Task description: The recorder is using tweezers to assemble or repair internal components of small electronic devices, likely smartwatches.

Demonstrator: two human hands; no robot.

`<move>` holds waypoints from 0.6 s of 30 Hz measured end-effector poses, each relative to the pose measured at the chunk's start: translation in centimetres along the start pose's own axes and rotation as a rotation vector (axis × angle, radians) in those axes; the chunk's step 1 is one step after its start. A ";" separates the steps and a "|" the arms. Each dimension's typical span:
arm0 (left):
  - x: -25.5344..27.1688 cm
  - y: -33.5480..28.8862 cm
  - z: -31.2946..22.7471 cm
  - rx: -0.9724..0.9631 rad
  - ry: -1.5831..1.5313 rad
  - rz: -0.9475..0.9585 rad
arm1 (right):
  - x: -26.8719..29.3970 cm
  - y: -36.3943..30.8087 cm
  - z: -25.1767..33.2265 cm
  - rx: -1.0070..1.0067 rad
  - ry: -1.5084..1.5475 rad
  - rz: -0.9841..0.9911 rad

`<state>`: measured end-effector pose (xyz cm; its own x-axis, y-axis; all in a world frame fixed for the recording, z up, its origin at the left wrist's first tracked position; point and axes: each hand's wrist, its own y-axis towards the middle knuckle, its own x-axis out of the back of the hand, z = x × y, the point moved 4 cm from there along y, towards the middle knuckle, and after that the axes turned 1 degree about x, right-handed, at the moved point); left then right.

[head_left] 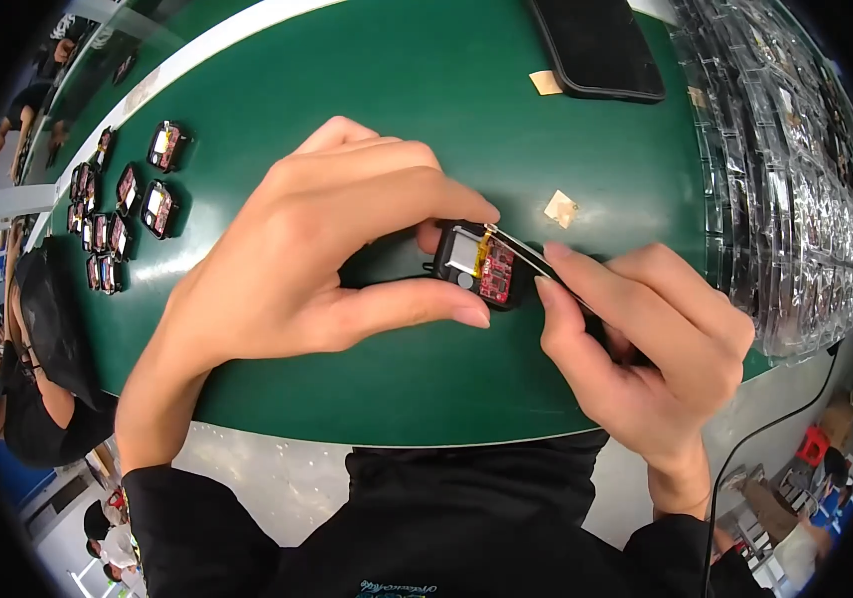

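Note:
My left hand (317,249) grips a small black open-backed electronic device (496,276) between thumb and fingers, just above the green table. Inside its casing show a red circuit board, a silvery-white battery-like block, yellow tape and a small round grey part. My right hand (646,339) pinches a pair of thin metal tweezers (526,252). Their tips reach the upper edge of the device, close to the yellow tape and my left index fingertip. Whether the tips hold anything is too small to tell.
Several similar open devices (158,208) lie at the left on the green table (426,399). Stacked clear plastic trays (775,199) fill the right side. A black phone (598,50) lies at the far edge, near small tan paper pieces (562,208). A black cable (775,419) hangs at right. Other people are at left.

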<state>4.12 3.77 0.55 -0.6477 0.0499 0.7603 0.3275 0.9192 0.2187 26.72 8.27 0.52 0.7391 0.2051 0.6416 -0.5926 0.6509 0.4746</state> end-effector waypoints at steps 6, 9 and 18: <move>0.3 0.0 0.7 -0.007 -0.035 0.042 | 0.6 0.3 0.0 -0.066 0.070 0.080; 0.5 0.2 1.2 -0.014 -0.092 0.122 | 0.5 0.4 -0.7 -0.158 0.168 0.143; 0.6 0.4 1.2 -0.102 -0.108 0.117 | 0.5 0.5 -0.8 -0.189 0.199 0.189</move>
<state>3.04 4.65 0.40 -0.6694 0.2010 0.7152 0.4696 0.8605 0.1976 27.06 9.22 0.62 0.6807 0.4618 0.5687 -0.6692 0.7078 0.2262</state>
